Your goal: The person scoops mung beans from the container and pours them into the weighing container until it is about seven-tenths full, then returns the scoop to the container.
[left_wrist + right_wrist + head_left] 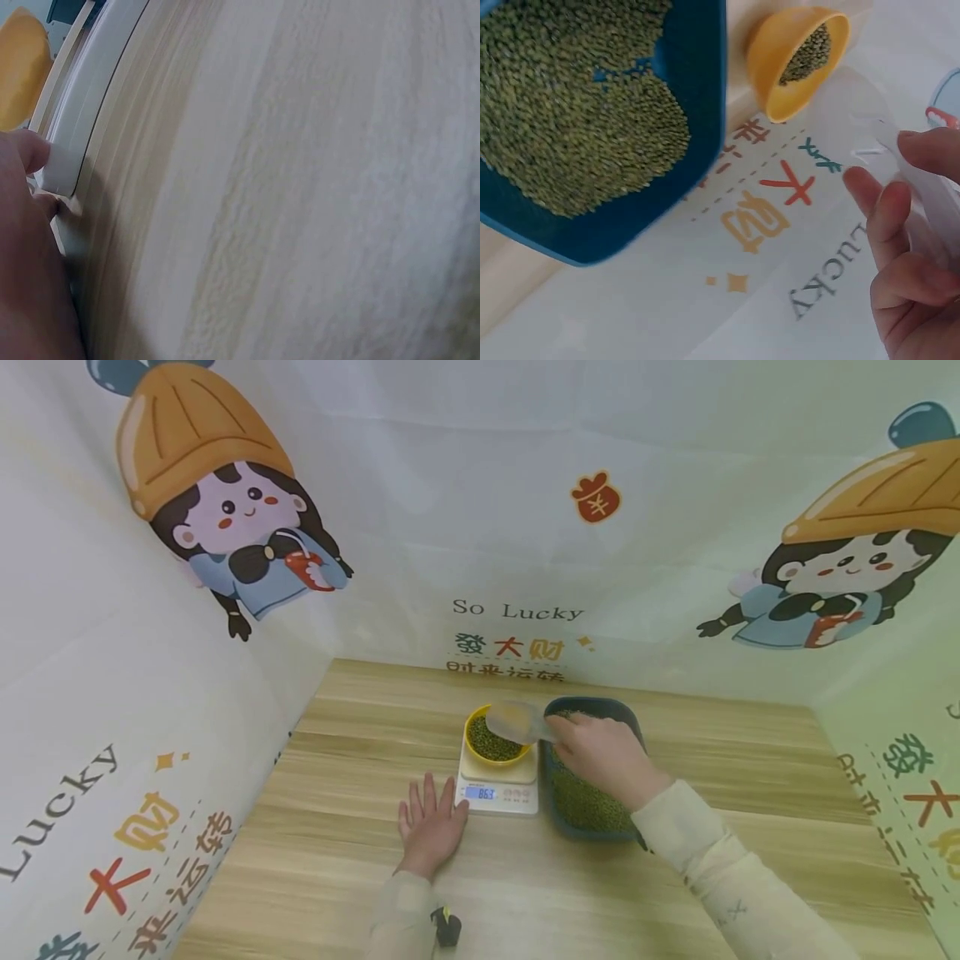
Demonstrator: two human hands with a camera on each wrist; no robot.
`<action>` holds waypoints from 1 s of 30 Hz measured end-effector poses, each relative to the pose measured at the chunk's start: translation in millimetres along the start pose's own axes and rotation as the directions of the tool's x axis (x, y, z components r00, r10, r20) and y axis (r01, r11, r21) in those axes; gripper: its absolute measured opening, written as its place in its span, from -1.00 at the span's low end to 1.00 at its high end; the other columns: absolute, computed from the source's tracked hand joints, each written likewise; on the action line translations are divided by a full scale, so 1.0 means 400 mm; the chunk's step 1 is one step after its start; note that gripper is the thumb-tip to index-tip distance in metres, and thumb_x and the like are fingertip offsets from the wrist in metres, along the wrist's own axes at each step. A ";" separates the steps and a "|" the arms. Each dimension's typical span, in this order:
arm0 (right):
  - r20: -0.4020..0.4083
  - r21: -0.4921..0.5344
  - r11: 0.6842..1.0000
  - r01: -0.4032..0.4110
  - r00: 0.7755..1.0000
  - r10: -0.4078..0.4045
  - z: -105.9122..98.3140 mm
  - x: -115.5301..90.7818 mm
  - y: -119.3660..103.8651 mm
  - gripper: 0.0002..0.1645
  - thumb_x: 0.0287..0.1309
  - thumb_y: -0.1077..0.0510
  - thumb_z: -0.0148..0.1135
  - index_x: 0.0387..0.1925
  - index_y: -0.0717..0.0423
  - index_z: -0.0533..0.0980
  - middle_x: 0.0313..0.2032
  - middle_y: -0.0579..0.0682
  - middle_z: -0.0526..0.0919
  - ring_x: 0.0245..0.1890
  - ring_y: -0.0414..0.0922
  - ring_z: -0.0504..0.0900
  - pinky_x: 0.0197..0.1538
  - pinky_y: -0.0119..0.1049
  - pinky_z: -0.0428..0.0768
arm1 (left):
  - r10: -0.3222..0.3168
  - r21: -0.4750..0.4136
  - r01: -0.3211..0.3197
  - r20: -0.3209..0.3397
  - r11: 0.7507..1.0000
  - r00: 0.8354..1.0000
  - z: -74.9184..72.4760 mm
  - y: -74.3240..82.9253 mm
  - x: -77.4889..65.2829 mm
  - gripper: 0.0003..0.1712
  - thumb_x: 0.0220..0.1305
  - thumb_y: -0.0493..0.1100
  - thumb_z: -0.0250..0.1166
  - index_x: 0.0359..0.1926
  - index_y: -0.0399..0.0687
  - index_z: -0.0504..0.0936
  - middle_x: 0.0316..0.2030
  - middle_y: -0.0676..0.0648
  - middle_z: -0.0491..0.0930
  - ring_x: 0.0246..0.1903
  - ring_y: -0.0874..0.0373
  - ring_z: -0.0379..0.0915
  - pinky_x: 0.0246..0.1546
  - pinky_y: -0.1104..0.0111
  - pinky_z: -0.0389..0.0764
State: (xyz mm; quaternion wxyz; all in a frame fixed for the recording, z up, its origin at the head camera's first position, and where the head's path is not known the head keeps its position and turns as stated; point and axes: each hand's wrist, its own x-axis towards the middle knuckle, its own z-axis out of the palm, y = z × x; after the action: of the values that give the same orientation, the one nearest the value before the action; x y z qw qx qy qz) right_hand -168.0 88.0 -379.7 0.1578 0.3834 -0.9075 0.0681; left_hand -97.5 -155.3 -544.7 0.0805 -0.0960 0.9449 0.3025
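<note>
A translucent scoop is held by its handle in my right hand, over the rim of a yellow bowl. In the right wrist view, the fingers curl round the scoop's handle. Small green beans partly fill the bowl. It stands on a white kitchen scale whose display reads 863, any decimal point being too small to make out. My left hand lies with spread fingers on the table, its thumb at the scale's left front corner.
Right of the scale stands a dark blue tub, holding many more green beans. The wood-grain table is bordered by printed white cloth at the back and sides. A small black object lies beside the left sleeve.
</note>
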 end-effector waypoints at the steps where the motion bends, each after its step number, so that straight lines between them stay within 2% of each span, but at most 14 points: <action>1: -0.002 0.012 1.000 -0.006 1.000 0.006 0.004 -0.005 0.003 -0.75 0.04 0.21 0.30 -0.18 0.13 0.56 -0.59 -0.03 0.58 -0.77 -0.26 0.30 -0.80 -0.39 0.33 | -0.001 0.003 0.001 0.000 1.000 1.000 0.000 0.000 0.000 -0.32 0.47 0.19 -0.29 0.47 -0.01 0.03 0.47 -0.21 -0.36 0.38 -0.20 -0.66 0.30 -0.20 -0.46; 6: 0.002 0.077 0.992 -0.098 0.995 0.098 0.020 -0.027 0.019 -0.59 0.08 0.16 0.29 0.01 0.16 0.56 -0.45 0.00 0.69 -0.67 -0.24 0.46 -0.68 -0.36 0.50 | 0.001 0.004 -0.001 0.003 1.000 1.000 0.000 0.000 0.000 -0.32 0.47 0.20 -0.30 0.47 0.00 0.03 0.47 -0.20 -0.36 0.38 -0.19 -0.67 0.30 -0.20 -0.46; 9: 0.014 0.135 0.977 -0.163 0.987 0.163 0.023 -0.040 0.026 -0.55 0.11 0.15 0.28 0.06 0.19 0.54 -0.27 0.09 0.73 -0.47 -0.11 0.63 -0.43 -0.19 0.67 | 0.001 -0.005 -0.001 0.001 1.000 1.000 -0.002 0.002 -0.002 -0.32 0.47 0.19 -0.29 0.47 -0.01 0.03 0.47 -0.20 -0.36 0.38 -0.20 -0.66 0.30 -0.20 -0.47; 12: 0.033 0.191 0.952 -0.237 0.971 0.235 0.027 -0.056 0.032 -0.53 0.15 0.12 0.26 0.09 0.20 0.51 -0.16 0.14 0.71 -0.30 -0.01 0.66 -0.24 -0.05 0.67 | 0.001 -0.013 -0.001 -0.005 1.000 1.000 -0.003 0.004 -0.005 -0.32 0.47 0.19 -0.29 0.47 -0.02 0.04 0.47 -0.21 -0.35 0.38 -0.20 -0.65 0.30 -0.20 -0.47; 15: 0.049 0.251 0.917 -0.311 0.950 0.309 0.033 -0.076 0.036 -0.52 0.18 0.10 0.23 0.11 0.21 0.50 -0.16 0.17 0.70 -0.35 -0.03 0.65 -0.29 -0.06 0.66 | 0.001 -0.010 -0.001 -0.005 1.000 1.000 -0.002 0.005 -0.005 -0.32 0.47 0.19 -0.30 0.47 -0.02 0.04 0.47 -0.21 -0.35 0.38 -0.20 -0.65 0.30 -0.21 -0.46; 19: 0.063 0.324 0.864 -0.385 0.920 0.386 0.046 -0.107 0.032 -0.52 0.22 0.09 0.20 0.13 0.21 0.48 -0.18 0.17 0.70 -0.52 -0.14 0.56 -0.50 -0.24 0.57 | 0.000 -0.004 0.000 -0.005 1.000 1.000 0.001 0.005 -0.005 -0.32 0.47 0.18 -0.29 0.46 -0.02 0.05 0.47 -0.21 -0.34 0.38 -0.21 -0.64 0.30 -0.21 -0.45; 22: 0.049 0.345 0.840 -0.419 0.902 0.429 0.064 -0.132 0.026 -0.50 0.24 0.08 0.19 0.15 0.23 0.45 -0.18 0.19 0.69 -0.51 -0.13 0.56 -0.53 -0.25 0.55 | -0.001 -0.002 0.001 -0.005 1.000 1.000 0.001 0.008 -0.006 -0.33 0.47 0.17 -0.28 0.46 -0.03 0.05 0.47 -0.22 -0.33 0.38 -0.21 -0.63 0.30 -0.21 -0.45; 25: 0.027 0.360 0.820 -0.445 0.884 0.468 0.086 -0.157 0.020 -0.48 0.27 0.08 0.16 0.18 0.25 0.41 -0.13 0.23 0.66 -0.41 -0.04 0.60 -0.42 -0.12 0.60 | -0.001 -0.002 0.001 0.000 1.000 1.000 0.002 0.009 -0.007 -0.33 0.47 0.18 -0.28 0.47 -0.02 0.04 0.47 -0.21 -0.34 0.38 -0.21 -0.64 0.30 -0.21 -0.45; 30: 0.042 0.419 0.755 -0.504 0.842 0.538 0.118 -0.192 0.008 -0.46 0.31 0.06 0.10 0.23 0.26 0.35 -0.03 0.27 0.61 -0.25 0.07 0.62 -0.23 0.04 0.62 | -0.005 -0.001 0.005 -0.003 1.000 1.000 0.007 0.005 -0.003 -0.32 0.47 0.20 -0.30 0.47 0.02 0.03 0.48 -0.19 -0.36 0.38 -0.19 -0.65 0.31 -0.20 -0.45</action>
State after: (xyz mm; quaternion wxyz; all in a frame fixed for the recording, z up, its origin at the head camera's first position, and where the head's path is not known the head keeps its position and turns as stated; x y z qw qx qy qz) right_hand -131.0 130.5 -449.9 0.0841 0.1372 -0.9352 0.3155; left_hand -96.4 -152.0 -545.6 0.0795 -0.0989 0.9446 0.3028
